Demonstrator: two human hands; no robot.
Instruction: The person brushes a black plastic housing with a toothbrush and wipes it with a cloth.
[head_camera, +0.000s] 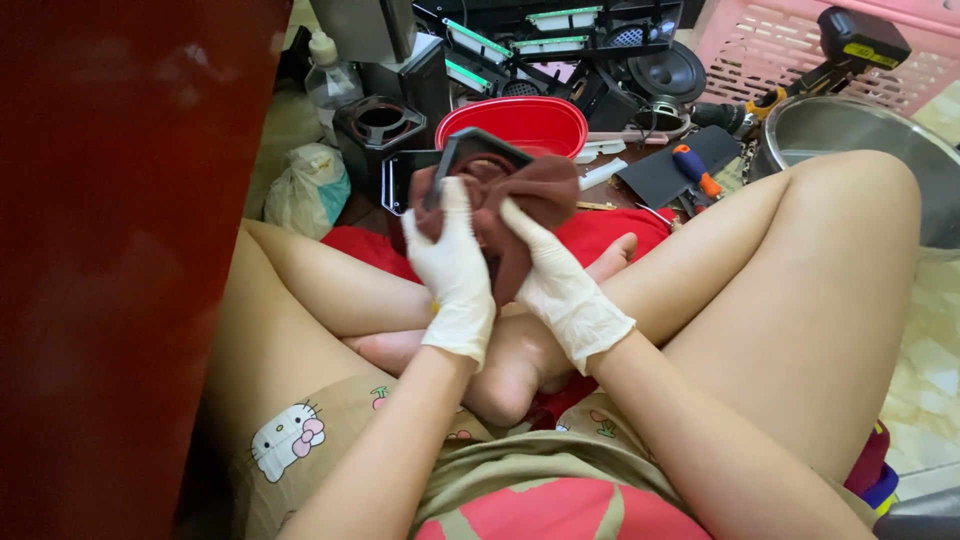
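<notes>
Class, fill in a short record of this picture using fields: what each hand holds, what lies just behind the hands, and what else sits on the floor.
Left hand: white-gloved left hand grips a black rectangular plastic frame
Right hand: white-gloved right hand presses a dark brown cloth against the frame
Behind the hands: red round plastic tub
Right side: orange-handled screwdriver, metal basin, pink plastic basket
Left side: clear plastic bottle, tied white plastic bag

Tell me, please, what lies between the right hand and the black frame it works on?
In the head view, a dark brown cloth lies between the right hand and the black frame.
</notes>
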